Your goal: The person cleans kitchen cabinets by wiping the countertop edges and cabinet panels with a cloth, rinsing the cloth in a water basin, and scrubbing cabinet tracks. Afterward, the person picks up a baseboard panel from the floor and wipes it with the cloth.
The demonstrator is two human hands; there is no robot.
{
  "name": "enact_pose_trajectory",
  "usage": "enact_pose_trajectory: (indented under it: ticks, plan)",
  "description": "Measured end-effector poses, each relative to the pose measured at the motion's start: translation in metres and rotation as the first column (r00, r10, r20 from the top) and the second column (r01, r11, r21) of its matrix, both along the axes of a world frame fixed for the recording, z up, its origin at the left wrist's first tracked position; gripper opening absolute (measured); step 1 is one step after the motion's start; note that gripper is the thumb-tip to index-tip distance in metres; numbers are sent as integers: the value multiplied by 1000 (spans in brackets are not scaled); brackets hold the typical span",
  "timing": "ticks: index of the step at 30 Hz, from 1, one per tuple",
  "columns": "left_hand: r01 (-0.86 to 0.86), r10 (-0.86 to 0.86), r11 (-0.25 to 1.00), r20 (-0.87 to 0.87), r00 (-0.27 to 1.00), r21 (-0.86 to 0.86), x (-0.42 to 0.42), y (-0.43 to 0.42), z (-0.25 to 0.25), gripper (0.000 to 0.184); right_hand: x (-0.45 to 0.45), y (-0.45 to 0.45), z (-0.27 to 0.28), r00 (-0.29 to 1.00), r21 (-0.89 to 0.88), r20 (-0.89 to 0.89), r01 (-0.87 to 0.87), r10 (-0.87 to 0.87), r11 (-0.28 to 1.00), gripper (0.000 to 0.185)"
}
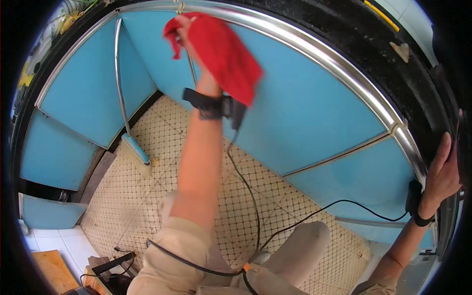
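Blue cabinet panels, dark table, metal rail, red cloth.
The cloth is bunched in the clamped left hand, up near the rail, before the panels; the right hand lies at the table's edge, whether gripping it I cannot tell.

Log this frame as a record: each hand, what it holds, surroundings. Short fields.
left_hand: left hand grips red cloth near metal rail; blurred
right_hand: right hand by edge of dark counter; grip unclear
broom: broom at left, handle up, head on tiled floor
panels: blue panels below rail
cables: black cables run from both wrists toward the lap
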State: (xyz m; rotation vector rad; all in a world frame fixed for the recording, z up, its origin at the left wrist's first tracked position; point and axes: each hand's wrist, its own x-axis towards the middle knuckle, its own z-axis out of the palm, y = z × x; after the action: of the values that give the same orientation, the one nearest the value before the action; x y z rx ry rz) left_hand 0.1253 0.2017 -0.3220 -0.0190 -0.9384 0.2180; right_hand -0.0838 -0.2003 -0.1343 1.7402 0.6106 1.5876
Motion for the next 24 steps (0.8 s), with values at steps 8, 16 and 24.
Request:
enact_pose_trajectory:
  ticks: [8, 16, 24]
  plan:
    - [-580, 931, -182, -50, -361, 794, -20, -36, -38, 56, 2, 9, -4, 994, 64, -37, -99, 102, 993, 54]
    - [190, 793, -494, 529, -303, 848, -86, -94, -278, 16, -8, -46, -18, 919, 274, -114, 394, -377, 877, 45]
    - [617, 431, -600, 856, -287, 509, -52, -77, -79, 13, -17, -1, 0, 951, 162, -257, 218, -172, 962, 40]
